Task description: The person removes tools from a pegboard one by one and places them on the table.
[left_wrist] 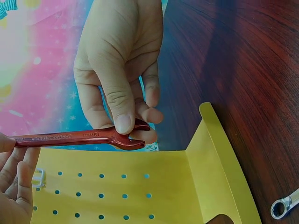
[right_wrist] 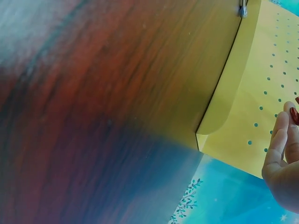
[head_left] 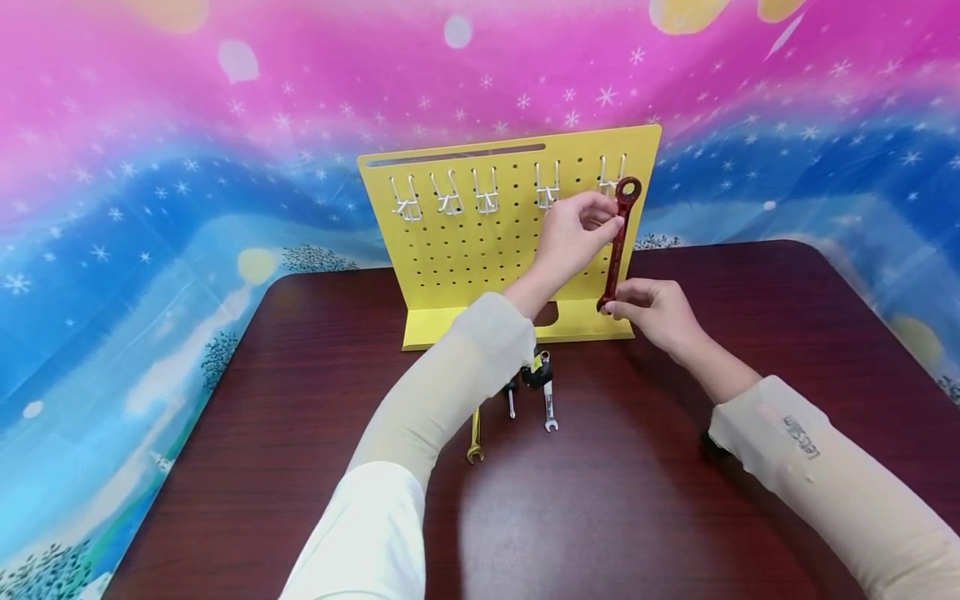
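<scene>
A red combination wrench (head_left: 617,250) stands nearly upright in front of the right side of a yellow pegboard (head_left: 465,250), ring end up. My left hand (head_left: 573,229) pinches its shank just below the ring. Lower down, my right hand (head_left: 656,312) holds the open-jaw end between thumb and fingers. The left wrist view shows both hands on the wrench (left_wrist: 79,138), with the right thumb on the jaw end. A white wire hook (head_left: 609,183) on the board is close behind the ring end. In the right wrist view, only part of my right hand (right_wrist: 285,163) appears at the edge.
More white hooks (head_left: 448,202) run along the board's upper part. Before its base, on the dark wooden table (head_left: 337,400), lie a gold wrench (head_left: 476,437), a small screwdriver (head_left: 512,402), a silver wrench (head_left: 550,404) and a black object (head_left: 536,373). Another black thing (head_left: 712,447) is partly under the right sleeve.
</scene>
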{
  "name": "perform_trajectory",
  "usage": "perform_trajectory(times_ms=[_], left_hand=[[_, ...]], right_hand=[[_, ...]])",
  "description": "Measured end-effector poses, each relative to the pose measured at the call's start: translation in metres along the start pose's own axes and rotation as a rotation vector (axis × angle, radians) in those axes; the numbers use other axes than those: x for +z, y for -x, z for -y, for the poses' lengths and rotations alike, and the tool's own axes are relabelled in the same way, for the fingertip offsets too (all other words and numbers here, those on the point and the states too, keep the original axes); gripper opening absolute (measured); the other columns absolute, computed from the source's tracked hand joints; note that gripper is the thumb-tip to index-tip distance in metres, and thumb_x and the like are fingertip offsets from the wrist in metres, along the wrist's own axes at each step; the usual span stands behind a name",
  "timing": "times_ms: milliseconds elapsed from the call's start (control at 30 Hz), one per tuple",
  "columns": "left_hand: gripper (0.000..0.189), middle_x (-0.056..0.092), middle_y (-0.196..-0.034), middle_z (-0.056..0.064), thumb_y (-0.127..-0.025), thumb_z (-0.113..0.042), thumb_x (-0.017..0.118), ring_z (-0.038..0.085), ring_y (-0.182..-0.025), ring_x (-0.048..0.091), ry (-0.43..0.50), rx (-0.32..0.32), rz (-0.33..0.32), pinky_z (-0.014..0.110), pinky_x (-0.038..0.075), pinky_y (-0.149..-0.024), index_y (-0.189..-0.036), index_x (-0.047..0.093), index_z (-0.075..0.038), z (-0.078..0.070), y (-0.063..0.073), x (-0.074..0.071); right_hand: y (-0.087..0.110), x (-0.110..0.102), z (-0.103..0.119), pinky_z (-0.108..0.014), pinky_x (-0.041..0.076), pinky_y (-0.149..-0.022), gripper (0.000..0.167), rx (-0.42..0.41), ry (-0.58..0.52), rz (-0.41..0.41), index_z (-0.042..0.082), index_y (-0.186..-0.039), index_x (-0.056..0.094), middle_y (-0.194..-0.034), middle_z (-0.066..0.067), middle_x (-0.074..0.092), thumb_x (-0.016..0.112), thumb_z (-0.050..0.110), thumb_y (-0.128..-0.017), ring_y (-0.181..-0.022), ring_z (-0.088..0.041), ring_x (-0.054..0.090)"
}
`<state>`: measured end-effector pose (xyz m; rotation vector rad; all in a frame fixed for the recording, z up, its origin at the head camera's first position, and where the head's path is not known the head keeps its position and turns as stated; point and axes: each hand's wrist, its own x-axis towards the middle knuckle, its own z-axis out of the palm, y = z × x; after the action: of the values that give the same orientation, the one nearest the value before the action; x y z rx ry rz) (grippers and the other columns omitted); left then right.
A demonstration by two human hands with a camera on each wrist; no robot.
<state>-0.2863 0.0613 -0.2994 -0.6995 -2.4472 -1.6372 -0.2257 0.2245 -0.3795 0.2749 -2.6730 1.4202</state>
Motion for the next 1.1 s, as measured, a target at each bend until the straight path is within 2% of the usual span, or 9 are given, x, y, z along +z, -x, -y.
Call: perform_trajectory(times_ms=[300, 467, 700, 900, 1100], left_hand=[[0.017, 0.076, -0.103, 0.006, -0.093, -0.016, 0.070, 0.010, -0.086, 0.069, 0.024, 0.021, 0.015, 0.010, 0.052, -0.076, -0.107, 0.069, -0.005, -0.003, 0.006, -0.002], [0.017, 0.076, -0.102, 0.006, -0.094, -0.016, 0.070, 0.010, -0.085, 0.069, 0.030, 0.019, 0.031, 0.011, 0.053, -0.076, -0.107, 0.069, -0.006, -0.006, 0.011, -0.004], [0.017, 0.076, -0.101, 0.005, -0.094, -0.018, 0.070, 0.010, -0.084, 0.069, 0.025, 0.005, 0.063, 0.014, 0.053, -0.074, -0.108, 0.070, -0.008, -0.008, 0.019, -0.006], [0.017, 0.076, -0.101, 0.008, -0.093, -0.014, 0.070, 0.013, -0.083, 0.071, 0.050, 0.014, 0.079, 0.015, 0.054, -0.074, -0.107, 0.070, -0.005, -0.005, 0.026, -0.006], [0.017, 0.077, -0.098, 0.009, -0.093, -0.014, 0.071, 0.014, -0.082, 0.071, 0.066, -0.002, 0.094, 0.015, 0.055, -0.074, -0.106, 0.070, -0.003, 0.000, 0.035, -0.006]], right_hand=[[0.007, -0.002, 0.003, -0.020, 0.048, -0.057, 0.024, -0.017, 0.015, 0.009, -0.001, -0.108, 0.072, -0.093, -0.020, 0.075, 0.072, 0.017, -0.093, -0.072, -0.001, 0.063], [0.013, -0.004, 0.005, -0.018, 0.049, -0.060, 0.023, -0.024, 0.039, 0.017, 0.000, -0.108, 0.073, -0.093, -0.019, 0.075, 0.073, 0.016, -0.092, -0.073, -0.001, 0.063], [0.022, -0.003, 0.006, -0.014, 0.052, -0.067, 0.019, -0.042, 0.050, 0.032, 0.001, -0.106, 0.074, -0.096, -0.019, 0.076, 0.072, 0.013, -0.091, -0.075, 0.009, 0.064], [0.030, -0.001, 0.006, -0.012, 0.052, -0.068, 0.017, -0.072, 0.032, 0.050, 0.001, -0.104, 0.075, -0.090, -0.017, 0.076, 0.074, 0.008, -0.089, -0.074, 0.007, 0.064], [0.040, 0.001, 0.006, -0.014, 0.052, -0.067, 0.014, -0.081, 0.021, 0.105, 0.002, -0.102, 0.075, -0.086, -0.017, 0.076, 0.074, 0.008, -0.089, -0.074, 0.002, 0.065]])
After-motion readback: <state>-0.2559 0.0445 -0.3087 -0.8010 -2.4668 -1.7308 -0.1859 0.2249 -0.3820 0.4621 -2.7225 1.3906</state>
